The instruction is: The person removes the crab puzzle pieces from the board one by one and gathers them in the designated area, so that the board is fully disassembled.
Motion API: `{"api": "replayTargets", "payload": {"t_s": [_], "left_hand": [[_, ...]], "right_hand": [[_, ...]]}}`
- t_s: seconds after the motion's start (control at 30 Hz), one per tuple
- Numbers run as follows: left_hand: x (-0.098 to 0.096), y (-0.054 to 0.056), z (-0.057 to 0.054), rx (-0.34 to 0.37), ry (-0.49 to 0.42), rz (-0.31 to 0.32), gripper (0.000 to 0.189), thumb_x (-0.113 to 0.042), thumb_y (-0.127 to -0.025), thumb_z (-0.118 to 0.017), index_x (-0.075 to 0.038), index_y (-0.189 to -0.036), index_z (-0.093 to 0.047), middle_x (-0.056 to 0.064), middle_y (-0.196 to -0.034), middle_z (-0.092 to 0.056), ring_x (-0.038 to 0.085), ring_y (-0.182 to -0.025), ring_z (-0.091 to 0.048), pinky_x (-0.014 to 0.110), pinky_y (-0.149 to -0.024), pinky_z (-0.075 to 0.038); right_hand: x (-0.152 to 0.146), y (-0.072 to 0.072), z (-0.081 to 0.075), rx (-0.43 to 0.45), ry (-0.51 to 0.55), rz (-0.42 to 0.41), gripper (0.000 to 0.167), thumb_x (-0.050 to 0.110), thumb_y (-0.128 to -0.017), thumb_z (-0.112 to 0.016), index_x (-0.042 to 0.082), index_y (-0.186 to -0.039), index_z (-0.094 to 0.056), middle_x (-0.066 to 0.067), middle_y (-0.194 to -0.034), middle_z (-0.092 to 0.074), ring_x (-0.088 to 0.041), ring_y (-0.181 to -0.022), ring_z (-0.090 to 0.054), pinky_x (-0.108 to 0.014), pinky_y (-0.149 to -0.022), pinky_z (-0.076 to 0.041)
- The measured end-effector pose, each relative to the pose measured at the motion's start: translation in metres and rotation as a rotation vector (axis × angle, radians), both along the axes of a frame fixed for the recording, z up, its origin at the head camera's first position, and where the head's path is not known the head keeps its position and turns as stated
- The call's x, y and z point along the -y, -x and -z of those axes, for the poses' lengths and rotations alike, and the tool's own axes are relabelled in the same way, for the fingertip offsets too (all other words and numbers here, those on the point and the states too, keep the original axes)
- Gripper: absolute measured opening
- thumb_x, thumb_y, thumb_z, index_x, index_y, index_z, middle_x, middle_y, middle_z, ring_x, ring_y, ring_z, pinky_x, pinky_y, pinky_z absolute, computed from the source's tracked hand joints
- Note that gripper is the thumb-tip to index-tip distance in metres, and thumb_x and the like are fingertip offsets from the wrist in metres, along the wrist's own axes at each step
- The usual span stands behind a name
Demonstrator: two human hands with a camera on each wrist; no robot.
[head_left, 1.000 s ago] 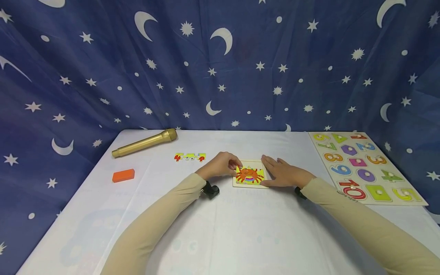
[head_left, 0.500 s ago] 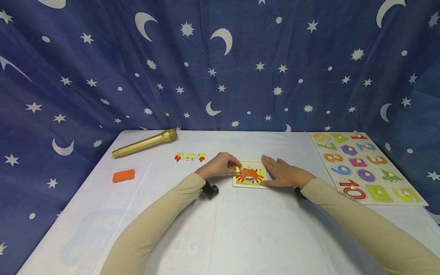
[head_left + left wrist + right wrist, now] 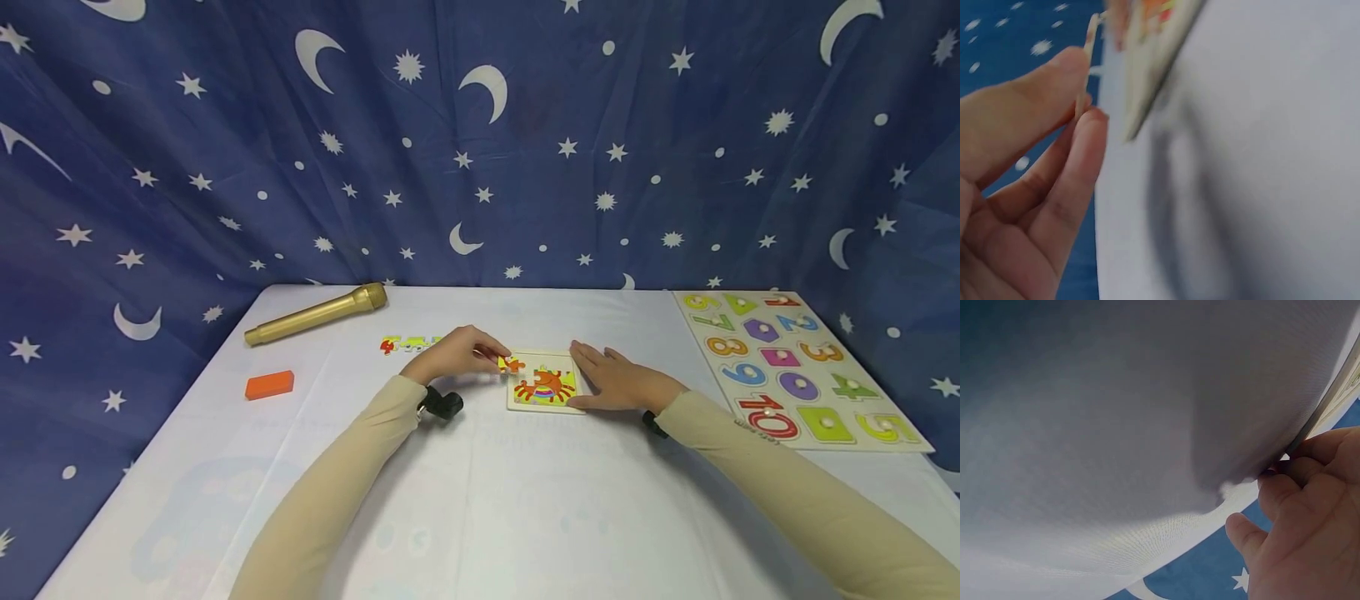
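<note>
In the head view my left hand [image 3: 457,354] is just left of the puzzle tray, pinching a yellow and orange puzzle piece [image 3: 512,365] between thumb and fingers. Seen edge-on in the left wrist view, the piece [image 3: 1089,56] looks thin and pale. The square wooden puzzle tray [image 3: 545,408] lies flat with a crab picture, and pale backing shows at its upper left. My right hand [image 3: 622,383] rests along the tray's right side, fingers stretched toward the top corner and thumb at the lower one. In the right wrist view, fingertips [image 3: 1275,481] touch the tray's edge.
Several loose puzzle pieces [image 3: 412,342] lie in a row behind my left hand, which partly covers them. A gold microphone [image 3: 318,313] and an orange block [image 3: 270,384] are at the left. A number-and-shape board [image 3: 797,368] lies at the right, before the starry cloth [image 3: 540,208].
My left hand has lifted the puzzle piece out of the tray's upper left and moved left with it, now overlapping the row of loose pieces. The right hand stays put.
</note>
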State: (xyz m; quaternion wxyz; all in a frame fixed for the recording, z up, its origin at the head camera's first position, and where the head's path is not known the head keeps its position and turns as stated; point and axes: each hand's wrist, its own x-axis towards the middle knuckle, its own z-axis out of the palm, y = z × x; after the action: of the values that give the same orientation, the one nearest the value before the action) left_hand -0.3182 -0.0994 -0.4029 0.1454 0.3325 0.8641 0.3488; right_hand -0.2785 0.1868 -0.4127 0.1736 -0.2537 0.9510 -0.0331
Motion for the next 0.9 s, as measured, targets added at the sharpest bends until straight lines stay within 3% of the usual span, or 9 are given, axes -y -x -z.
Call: {"api": "replayTargets", "payload": {"t_s": [0.27, 0.57, 0.9], "left_hand": [[0.033, -0.001, -0.003, -0.012, -0.025, -0.035, 0.034, -0.011, -0.083, -0.071, -0.006, -0.116, -0.067, 0.010, -0.112, -0.069, 0.017, -0.097, -0.066, 0.025, -0.084, -0.051], [0.067, -0.009, 0.004, -0.040, 0.029, -0.056, 0.032, -0.009, -0.082, -0.071, -0.003, -0.113, -0.068, 0.012, -0.108, -0.070, 0.017, -0.092, -0.065, 0.026, -0.081, -0.052], [0.114, -0.017, -0.001, -0.085, 0.052, -0.113, 0.032, -0.010, -0.082, -0.071, -0.002, -0.113, -0.068, 0.012, -0.103, -0.070, 0.015, -0.087, -0.061, 0.024, -0.075, -0.049]], "right_hand": [[0.000, -0.002, -0.001, -0.009, 0.002, -0.008, 0.100, 0.065, -0.085, -0.049, -0.002, -0.149, -0.011, -0.018, -0.157, -0.010, -0.033, -0.145, -0.014, -0.054, -0.116, -0.013], [0.001, -0.002, -0.001, 0.004, 0.014, 0.001, 0.100, 0.065, -0.085, -0.049, -0.002, -0.149, -0.011, -0.019, -0.157, -0.011, -0.033, -0.145, -0.014, -0.054, -0.116, -0.012], [0.000, -0.001, -0.001, -0.001, 0.004, 0.002, 0.100, 0.065, -0.085, -0.049, -0.002, -0.149, -0.011, -0.018, -0.157, -0.011, -0.033, -0.145, -0.013, -0.053, -0.116, -0.012]]}}
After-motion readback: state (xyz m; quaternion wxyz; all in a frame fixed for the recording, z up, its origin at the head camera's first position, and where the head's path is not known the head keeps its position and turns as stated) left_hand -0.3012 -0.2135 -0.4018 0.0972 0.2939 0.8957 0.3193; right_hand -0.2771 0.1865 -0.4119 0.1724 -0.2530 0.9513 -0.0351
